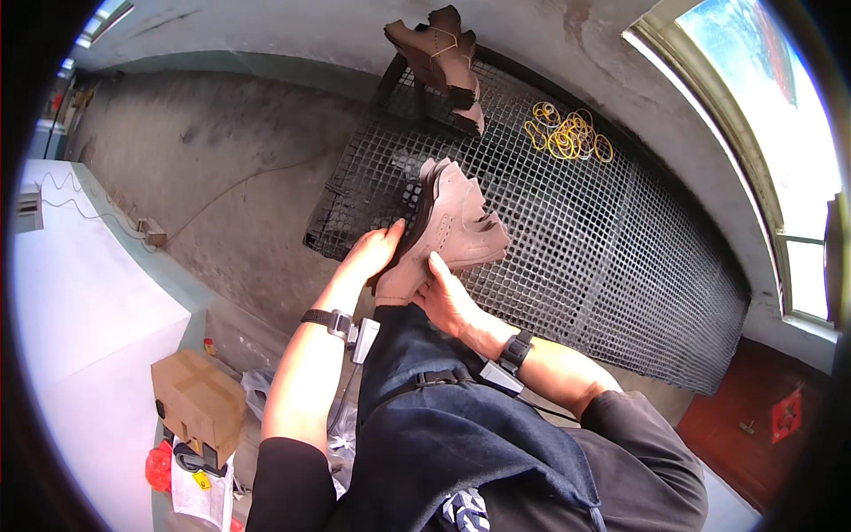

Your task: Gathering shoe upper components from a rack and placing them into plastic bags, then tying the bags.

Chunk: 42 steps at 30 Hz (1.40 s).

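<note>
Left hand: fingers partly hidden behind the brown stack; layers I cannot count from here. Right hand: some fingers hidden beneath it. Yellow bands, beyond grip, right: overlapping, number unclear. Patterned cloth, below grip: cut off.

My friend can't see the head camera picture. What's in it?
A person's left hand and right hand hold a stack of pinkish-brown cut pieces by a black mesh rack. More brown pieces and yellow loops lie toward its far edge; a cardboard box sits lower left.
</note>
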### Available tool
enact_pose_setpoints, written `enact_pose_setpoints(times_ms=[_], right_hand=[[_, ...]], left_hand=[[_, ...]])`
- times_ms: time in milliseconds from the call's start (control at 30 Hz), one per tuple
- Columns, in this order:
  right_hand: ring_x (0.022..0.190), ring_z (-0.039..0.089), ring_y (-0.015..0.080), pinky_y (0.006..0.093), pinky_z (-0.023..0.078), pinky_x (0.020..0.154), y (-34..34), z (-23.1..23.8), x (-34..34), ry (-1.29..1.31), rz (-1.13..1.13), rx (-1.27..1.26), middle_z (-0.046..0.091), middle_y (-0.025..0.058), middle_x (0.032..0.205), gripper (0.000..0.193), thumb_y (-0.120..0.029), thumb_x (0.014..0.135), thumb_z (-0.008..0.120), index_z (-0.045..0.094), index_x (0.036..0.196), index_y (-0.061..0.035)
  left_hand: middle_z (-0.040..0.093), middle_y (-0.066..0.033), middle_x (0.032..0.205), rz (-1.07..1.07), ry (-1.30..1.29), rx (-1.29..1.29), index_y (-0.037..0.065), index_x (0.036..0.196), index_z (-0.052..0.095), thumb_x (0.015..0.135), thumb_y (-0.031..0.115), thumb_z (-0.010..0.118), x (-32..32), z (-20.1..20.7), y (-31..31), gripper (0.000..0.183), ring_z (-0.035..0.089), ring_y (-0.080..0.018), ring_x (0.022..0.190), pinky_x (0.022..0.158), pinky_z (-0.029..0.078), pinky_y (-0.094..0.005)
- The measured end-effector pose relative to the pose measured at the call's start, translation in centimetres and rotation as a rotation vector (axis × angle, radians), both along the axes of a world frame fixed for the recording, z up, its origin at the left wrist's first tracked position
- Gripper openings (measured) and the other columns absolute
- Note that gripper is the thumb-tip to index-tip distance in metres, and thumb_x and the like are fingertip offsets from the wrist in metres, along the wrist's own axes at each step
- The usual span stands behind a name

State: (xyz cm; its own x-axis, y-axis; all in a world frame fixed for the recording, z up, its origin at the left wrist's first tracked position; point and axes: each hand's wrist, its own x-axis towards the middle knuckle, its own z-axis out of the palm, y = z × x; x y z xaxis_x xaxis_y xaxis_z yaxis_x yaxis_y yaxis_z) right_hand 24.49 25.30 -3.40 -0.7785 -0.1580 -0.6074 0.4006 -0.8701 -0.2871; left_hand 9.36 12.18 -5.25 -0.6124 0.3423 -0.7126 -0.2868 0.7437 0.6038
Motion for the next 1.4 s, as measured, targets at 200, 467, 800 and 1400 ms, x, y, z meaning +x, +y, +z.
enact_pose_setpoints(times_ms=[200, 467, 800, 1400], right_hand=[[0.135, 0.044, 0.0244, 0.0481, 0.032, 0.115, 1.7, 2.4, -0.5, 0.04, 0.017, -0.096, 0.05, 0.0044, 0.145, 0.076, -0.062, 0.09, 0.062, 0.042, 0.147, -0.0155], [0.131, 0.048, 0.0243, 0.0488, 0.035, 0.112, 2.7, 1.4, 0.3, -0.032, 0.001, -0.115, 0.053, 0.004, 0.143, 0.075, -0.065, 0.09, 0.06, 0.045, 0.145, -0.0166], [0.126, 0.05, 0.0201, 0.0383, 0.04, 0.109, 4.5, 2.1, 0.1, 0.068, 0.059, 0.155, 0.053, 0.0101, 0.138, 0.069, -0.04, 0.093, 0.067, 0.041, 0.145, -0.0035], [0.125, 0.053, 0.0251, 0.0397, 0.043, 0.109, -13.7, 18.0, -13.5, 1.301, 0.915, 0.25, 0.052, 0.0135, 0.14, 0.104, -0.03, 0.066, 0.092, 0.034, 0.147, 0.0001]], left_hand=[[0.064, -0.025, 0.125, 0.153, -0.043, -0.044, -0.008, 0.127, 0.06, 0.097, 0.06, 0.044, 1.3, -0.7, 0.9, 0.076, 0.06, -0.029, 0.12, 0.101, 0.045, -0.038], [0.059, -0.0315, 0.125, -0.012, 0.319, -0.163, -0.002, 0.124, 0.06, 0.095, 0.055, 0.043, 4.8, -1.5, 1.8, 0.066, 0.055, -0.0464, 0.121, 0.104, 0.043, -0.0491], [0.056, -0.0261, 0.121, -0.028, 0.835, 0.227, 0.003, 0.133, 0.049, 0.095, 0.023, 0.057, 9.6, 2.5, 3.0, 0.044, 0.061, -0.0427, 0.105, 0.088, 0.05, -0.0458], [0.05, -0.0185, 0.139, 0.729, 0.922, 0.806, 0.004, 0.132, 0.053, 0.093, 0.043, 0.055, 16.2, 19.5, -15.1, 0.055, 0.042, -0.0359, 0.133, 0.112, 0.033, -0.0453]])
